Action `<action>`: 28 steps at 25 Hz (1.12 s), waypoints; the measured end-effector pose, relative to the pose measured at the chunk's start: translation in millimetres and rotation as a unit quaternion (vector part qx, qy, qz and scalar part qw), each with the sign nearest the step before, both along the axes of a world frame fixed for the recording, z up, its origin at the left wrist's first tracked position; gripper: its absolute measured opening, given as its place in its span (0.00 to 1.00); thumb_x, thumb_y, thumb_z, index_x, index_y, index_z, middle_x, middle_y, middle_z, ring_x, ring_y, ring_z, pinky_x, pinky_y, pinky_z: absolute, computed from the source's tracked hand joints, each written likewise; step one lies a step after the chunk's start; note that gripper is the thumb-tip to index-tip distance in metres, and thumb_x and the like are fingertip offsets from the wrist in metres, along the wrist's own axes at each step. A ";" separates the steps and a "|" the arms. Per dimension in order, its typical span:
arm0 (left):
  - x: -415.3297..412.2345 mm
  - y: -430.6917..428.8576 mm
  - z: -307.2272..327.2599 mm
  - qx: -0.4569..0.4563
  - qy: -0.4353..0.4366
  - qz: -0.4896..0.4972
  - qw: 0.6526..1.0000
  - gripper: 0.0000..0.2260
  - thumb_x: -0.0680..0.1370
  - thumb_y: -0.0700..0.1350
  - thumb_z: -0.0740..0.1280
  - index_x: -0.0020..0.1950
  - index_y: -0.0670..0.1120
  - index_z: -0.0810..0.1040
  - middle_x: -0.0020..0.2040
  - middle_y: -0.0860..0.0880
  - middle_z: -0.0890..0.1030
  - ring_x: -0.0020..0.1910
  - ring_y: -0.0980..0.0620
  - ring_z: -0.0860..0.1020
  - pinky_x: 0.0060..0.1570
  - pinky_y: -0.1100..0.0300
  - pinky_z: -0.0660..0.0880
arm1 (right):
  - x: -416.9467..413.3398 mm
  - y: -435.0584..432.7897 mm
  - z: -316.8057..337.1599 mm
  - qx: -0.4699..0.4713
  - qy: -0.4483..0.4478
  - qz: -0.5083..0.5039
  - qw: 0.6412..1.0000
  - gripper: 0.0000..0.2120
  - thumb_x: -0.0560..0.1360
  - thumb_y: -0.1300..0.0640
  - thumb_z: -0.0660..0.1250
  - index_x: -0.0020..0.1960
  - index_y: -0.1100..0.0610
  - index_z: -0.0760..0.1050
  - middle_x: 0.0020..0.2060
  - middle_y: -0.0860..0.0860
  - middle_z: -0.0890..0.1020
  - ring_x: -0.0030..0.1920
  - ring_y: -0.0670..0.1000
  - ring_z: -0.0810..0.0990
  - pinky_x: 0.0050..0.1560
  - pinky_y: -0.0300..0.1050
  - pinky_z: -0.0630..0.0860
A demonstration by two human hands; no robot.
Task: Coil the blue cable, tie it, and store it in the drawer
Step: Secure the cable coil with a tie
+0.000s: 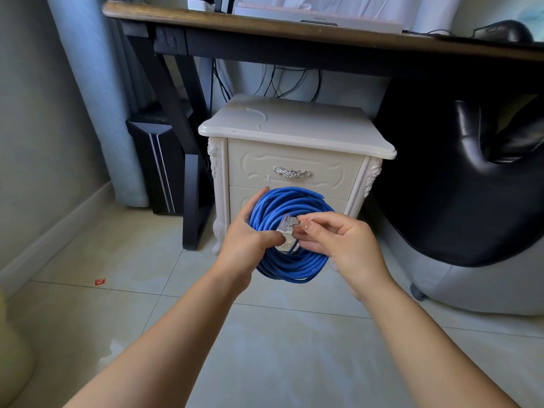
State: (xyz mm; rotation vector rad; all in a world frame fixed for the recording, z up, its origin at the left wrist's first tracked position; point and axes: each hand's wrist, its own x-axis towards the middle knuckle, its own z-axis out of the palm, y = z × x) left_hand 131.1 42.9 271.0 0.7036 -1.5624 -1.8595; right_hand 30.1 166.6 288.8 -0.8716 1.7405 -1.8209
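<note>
The blue cable is wound into a round coil held upright in the air in front of a cream nightstand. My left hand grips the coil's left side, thumb across the strands. My right hand pinches the cable's free end just behind its clear plug, which sits in the middle of the coil. The nightstand's upper drawer with a silver handle is closed. The lower drawer is mostly hidden behind the coil and my hands.
A dark wooden desk stands over the nightstand, with black legs and a computer tower at the left. A black and grey chair fills the right side. A thin white strip lies on the nightstand top. Pale tiled floor lies below.
</note>
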 end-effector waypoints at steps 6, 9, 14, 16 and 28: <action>0.4 12.1 5.1 -0.034 0.013 -0.003 0.999 0.39 0.68 0.24 0.67 0.70 0.58 0.72 0.52 0.52 0.84 0.42 0.59 0.82 0.40 0.67 0.76 | 0.8 1.8 8.7 -0.047 -0.269 0.054 0.961 0.14 0.70 0.57 0.70 0.54 0.61 0.81 0.52 0.63 0.85 0.51 0.62 0.85 0.52 0.52 0.83; 1.1 15.9 7.4 -0.069 0.006 -0.013 0.998 0.40 0.68 0.24 0.67 0.72 0.58 0.70 0.54 0.53 0.83 0.43 0.59 0.82 0.41 0.68 0.76 | 0.4 1.3 12.0 -0.070 -0.301 0.043 0.950 0.12 0.71 0.58 0.71 0.54 0.60 0.81 0.52 0.63 0.84 0.52 0.62 0.85 0.53 0.54 0.82; 0.5 19.2 9.7 -0.152 -0.018 -0.037 0.988 0.41 0.69 0.28 0.71 0.74 0.60 0.67 0.58 0.56 0.81 0.50 0.61 0.82 0.45 0.68 0.77 | 0.9 1.1 15.2 -0.074 -0.319 0.015 0.945 0.10 0.75 0.61 0.70 0.56 0.61 0.80 0.53 0.62 0.84 0.52 0.60 0.85 0.55 0.56 0.81; 1.3 18.5 10.8 -0.167 -0.020 -0.046 0.985 0.40 0.70 0.31 0.73 0.75 0.60 0.66 0.58 0.57 0.81 0.50 0.62 0.82 0.46 0.69 0.77 | 0.1 1.8 15.9 -0.067 -0.321 0.014 0.945 0.12 0.75 0.61 0.70 0.58 0.61 0.80 0.53 0.61 0.85 0.52 0.60 0.85 0.56 0.56 0.81; 2.1 18.8 23.2 -0.067 0.047 -0.103 0.991 0.17 0.77 0.46 0.69 0.65 0.52 0.78 0.57 0.54 0.84 0.57 0.57 0.81 0.48 0.70 0.75 | 3.4 2.1 14.7 -0.049 -0.254 -0.028 0.965 0.10 0.74 0.62 0.71 0.55 0.64 0.82 0.47 0.59 0.86 0.44 0.58 0.85 0.47 0.51 0.83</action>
